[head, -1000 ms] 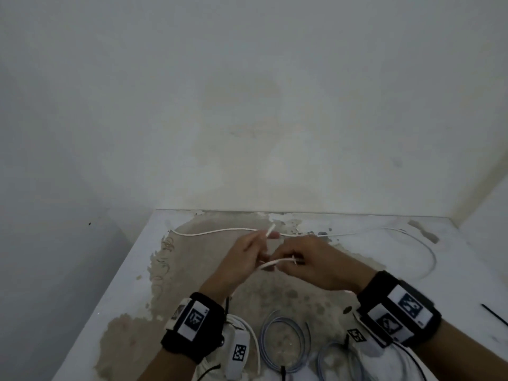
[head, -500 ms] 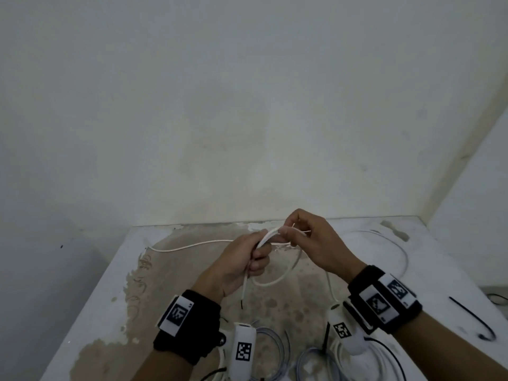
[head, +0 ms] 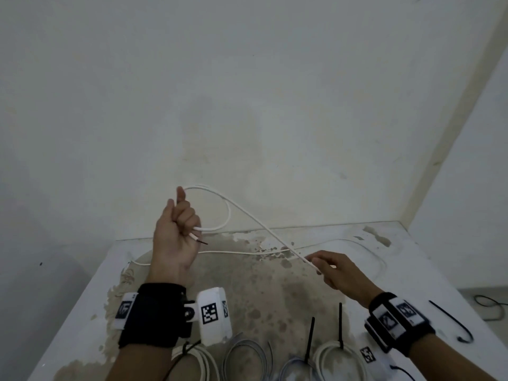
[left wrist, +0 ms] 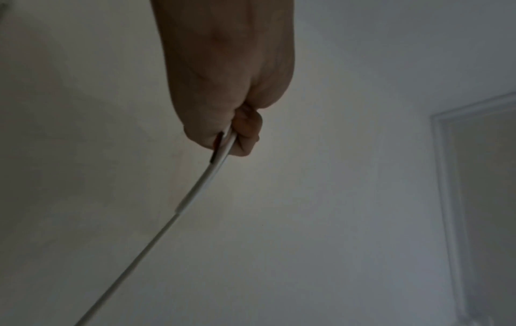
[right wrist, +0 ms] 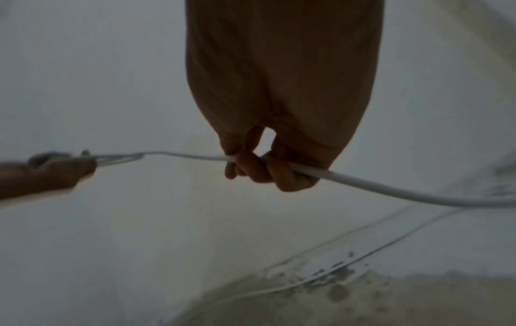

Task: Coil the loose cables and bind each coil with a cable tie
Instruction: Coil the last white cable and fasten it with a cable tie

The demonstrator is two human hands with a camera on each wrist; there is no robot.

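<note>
Currently, head view: left hand (head: 176,237) raised, clenched around the first loop of the thin white round cable (head: 247,215); right hand (head: 336,273), lower, pinches the run leading off it. Left wrist: cut end pokes out below the fist. Right wrist: cable slides through curled fingers (right wrist: 279,174). Feed slack toward the fist, match loop size, avoid twist.
</note>
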